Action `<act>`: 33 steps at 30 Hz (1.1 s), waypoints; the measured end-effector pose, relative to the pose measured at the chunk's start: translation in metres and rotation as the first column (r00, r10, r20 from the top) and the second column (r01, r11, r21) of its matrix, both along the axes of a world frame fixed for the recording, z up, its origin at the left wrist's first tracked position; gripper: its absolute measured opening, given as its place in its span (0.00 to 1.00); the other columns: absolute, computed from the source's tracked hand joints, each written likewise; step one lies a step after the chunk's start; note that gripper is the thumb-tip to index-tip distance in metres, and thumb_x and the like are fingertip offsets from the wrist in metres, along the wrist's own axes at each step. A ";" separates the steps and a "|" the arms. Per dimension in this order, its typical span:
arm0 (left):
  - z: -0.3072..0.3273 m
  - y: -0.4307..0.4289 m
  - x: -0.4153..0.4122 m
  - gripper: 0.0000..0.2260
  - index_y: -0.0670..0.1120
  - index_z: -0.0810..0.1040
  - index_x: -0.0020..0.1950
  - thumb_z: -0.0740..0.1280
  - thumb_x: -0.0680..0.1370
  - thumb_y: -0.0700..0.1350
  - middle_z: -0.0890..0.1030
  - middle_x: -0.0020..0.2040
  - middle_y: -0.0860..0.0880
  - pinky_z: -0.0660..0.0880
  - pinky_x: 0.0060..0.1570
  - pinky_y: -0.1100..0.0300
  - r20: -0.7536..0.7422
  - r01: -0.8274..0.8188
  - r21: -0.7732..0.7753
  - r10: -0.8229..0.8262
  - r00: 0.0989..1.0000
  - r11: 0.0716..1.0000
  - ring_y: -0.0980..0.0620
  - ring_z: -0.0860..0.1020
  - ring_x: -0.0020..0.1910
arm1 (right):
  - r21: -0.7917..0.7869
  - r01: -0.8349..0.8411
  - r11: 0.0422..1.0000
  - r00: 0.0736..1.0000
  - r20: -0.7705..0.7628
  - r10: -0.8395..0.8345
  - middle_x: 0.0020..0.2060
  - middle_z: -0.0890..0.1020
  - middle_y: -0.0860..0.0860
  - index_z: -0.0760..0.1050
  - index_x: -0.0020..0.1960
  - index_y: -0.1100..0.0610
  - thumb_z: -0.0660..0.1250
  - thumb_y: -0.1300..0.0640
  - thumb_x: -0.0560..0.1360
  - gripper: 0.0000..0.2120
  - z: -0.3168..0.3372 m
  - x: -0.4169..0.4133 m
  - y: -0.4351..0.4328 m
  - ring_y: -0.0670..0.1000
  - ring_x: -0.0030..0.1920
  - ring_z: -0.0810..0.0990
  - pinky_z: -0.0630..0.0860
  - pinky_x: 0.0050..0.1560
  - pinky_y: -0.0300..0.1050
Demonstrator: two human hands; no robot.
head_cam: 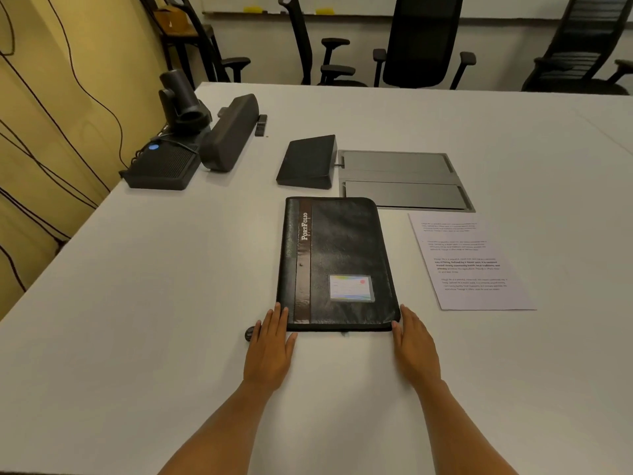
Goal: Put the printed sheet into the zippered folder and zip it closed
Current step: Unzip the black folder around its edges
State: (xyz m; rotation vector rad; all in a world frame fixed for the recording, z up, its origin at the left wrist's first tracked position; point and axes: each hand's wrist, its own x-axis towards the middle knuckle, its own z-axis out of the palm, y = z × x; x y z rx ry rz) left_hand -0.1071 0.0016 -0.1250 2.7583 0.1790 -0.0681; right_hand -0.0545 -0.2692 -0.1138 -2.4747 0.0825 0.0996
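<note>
**Closed folder and loose sheet on white table, hands at folder's near corners**

Zippered folder (337, 264): black, lettered "PortFolio" along a brown strip, a small card window low on the cover. It is laid flat and closed near the middle of the table (137, 303), long side running away from the near edge.

Printed sheet (469, 264): white, four blocks of text, laid flat just to the right of the folder, apart from it and outside it.

Left hand (270, 347): palm down, fingers extended and together, fingertips touching the folder's near left corner; nothing is gripped.

Right hand (414, 347): palm down, fingers extended, set against the near right corner; nothing is gripped.

Small dark round item (250, 334): beside the left hand; identity cannot be told.

Recessed grey panel (400, 180), wedge-shaped console (306, 162), camera (180, 97) and speaker bar (229, 133): toward the far left of the table.
</note>
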 end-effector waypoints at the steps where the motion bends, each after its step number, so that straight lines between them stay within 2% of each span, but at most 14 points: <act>1: 0.002 0.003 0.005 0.50 0.47 0.46 0.77 0.18 0.62 0.68 0.47 0.79 0.49 0.41 0.75 0.59 -0.014 0.011 0.002 -0.011 1.000 1.000 0.52 0.47 0.78 | -0.011 -0.012 1.000 1.000 0.017 0.012 0.73 0.65 0.53 0.57 0.74 0.56 0.53 0.51 0.81 0.24 0.001 0.003 0.003 0.53 0.72 0.64 0.60 0.72 0.47; 3: 0.007 0.006 0.016 0.44 0.47 0.45 0.78 0.22 0.67 0.66 0.46 0.79 0.49 0.41 0.75 0.58 -0.043 0.028 0.013 -0.027 0.999 1.000 0.52 0.46 0.78 | -0.059 -0.039 0.998 0.998 0.039 0.042 0.73 0.65 0.53 0.57 0.75 0.56 0.54 0.51 0.81 0.24 0.001 0.010 0.011 0.54 0.73 0.63 0.60 0.73 0.48; 5: 0.010 0.010 0.029 0.30 0.48 0.44 0.78 0.36 0.79 0.60 0.45 0.79 0.49 0.42 0.76 0.58 -0.080 0.041 0.037 -0.038 0.996 0.998 0.52 0.46 0.78 | -0.129 -0.070 0.989 0.997 0.035 0.075 0.74 0.63 0.53 0.56 0.75 0.57 0.53 0.51 0.81 0.24 0.000 0.018 0.018 0.54 0.74 0.60 0.58 0.74 0.48; 6: 0.011 0.011 0.036 0.26 0.47 0.44 0.78 0.42 0.82 0.56 0.45 0.79 0.49 0.42 0.76 0.58 -0.100 0.048 0.037 -0.044 0.994 0.998 0.52 0.45 0.78 | -0.168 -0.090 0.982 0.995 0.026 0.095 0.75 0.61 0.53 0.55 0.75 0.57 0.53 0.51 0.81 0.24 -0.001 0.023 0.022 0.54 0.75 0.57 0.56 0.75 0.48; 8: 0.013 0.013 0.049 0.25 0.47 0.44 0.78 0.46 0.83 0.53 0.44 0.79 0.48 0.43 0.76 0.57 -0.121 0.065 0.025 -0.062 0.991 0.998 0.51 0.45 0.78 | -0.237 -0.137 0.962 0.990 -0.007 0.140 0.76 0.56 0.52 0.51 0.76 0.56 0.50 0.50 0.81 0.25 -0.003 0.032 0.028 0.53 0.77 0.52 0.52 0.75 0.47; 11: 0.013 0.014 0.070 0.25 0.47 0.45 0.78 0.47 0.83 0.53 0.45 0.79 0.48 0.44 0.76 0.56 -0.125 0.073 0.022 -0.070 0.990 0.997 0.51 0.46 0.78 | -0.278 -0.194 0.941 0.981 -0.055 0.186 0.77 0.50 0.51 0.46 0.76 0.55 0.48 0.48 0.82 0.26 -0.007 0.050 0.033 0.52 0.77 0.47 0.47 0.76 0.47; 15: 0.011 0.011 0.103 0.26 0.47 0.44 0.78 0.47 0.83 0.54 0.45 0.79 0.48 0.45 0.76 0.56 -0.105 0.048 0.020 -0.046 0.993 0.999 0.50 0.46 0.78 | -0.284 -0.235 0.930 0.972 -0.082 0.221 0.77 0.47 0.51 0.44 0.76 0.54 0.47 0.47 0.81 0.27 -0.009 0.080 0.034 0.51 0.77 0.44 0.45 0.76 0.46; 23: 0.002 0.004 0.175 0.27 0.47 0.43 0.77 0.48 0.82 0.54 0.43 0.79 0.48 0.46 0.76 0.55 -0.065 -0.047 -0.037 0.045 0.997 0.998 0.50 0.43 0.78 | -0.281 -0.261 0.924 0.965 -0.056 0.256 0.77 0.48 0.50 0.46 0.76 0.53 0.49 0.46 0.81 0.27 -0.010 0.157 0.032 0.51 0.77 0.46 0.47 0.76 0.46; 33: -0.002 0.010 0.270 0.26 0.47 0.45 0.78 0.49 0.82 0.53 0.45 0.79 0.47 0.47 0.76 0.54 -0.002 -0.140 -0.061 0.140 0.990 0.988 0.48 0.45 0.78 | -0.295 -0.370 0.881 0.924 -0.018 0.383 0.77 0.49 0.51 0.47 0.76 0.54 0.48 0.47 0.81 0.26 -0.011 0.264 0.052 0.51 0.77 0.47 0.47 0.76 0.45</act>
